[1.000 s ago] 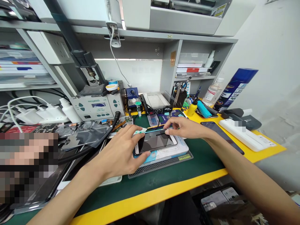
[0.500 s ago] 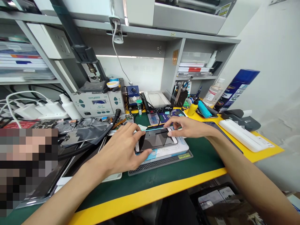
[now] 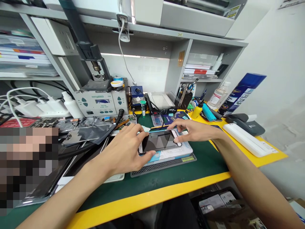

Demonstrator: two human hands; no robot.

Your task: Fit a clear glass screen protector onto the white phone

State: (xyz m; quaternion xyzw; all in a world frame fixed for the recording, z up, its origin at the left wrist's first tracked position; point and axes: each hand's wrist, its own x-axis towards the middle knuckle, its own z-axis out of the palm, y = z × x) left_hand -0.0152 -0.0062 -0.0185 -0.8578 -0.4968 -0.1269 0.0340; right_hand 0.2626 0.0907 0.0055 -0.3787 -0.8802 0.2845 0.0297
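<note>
A smartphone [image 3: 160,141] with a dark glossy screen lies flat on a white and blue pad [image 3: 175,152], which rests on a grey perforated mat [image 3: 164,164]. My left hand [image 3: 126,149] grips the phone's left end, thumb at the near edge and fingers over the far edge. My right hand [image 3: 195,131] holds the right end, fingertips pressed on the upper right corner. A thin film tab [image 3: 144,128] sticks out behind the phone near my left fingers.
A grey rework station [image 3: 100,103] with a black hose stands behind left. A small hotplate [image 3: 159,102], yellow bottle [image 3: 196,110], clear bottle [image 3: 217,95], blue spray can [image 3: 240,92] and white bar [image 3: 247,141] sit right. Phone parts in clear bags [image 3: 88,130] lie left.
The screen film that my hands held lifted over the phone a second ago now lies down on it. Both hands have closed in on the phone's ends.
</note>
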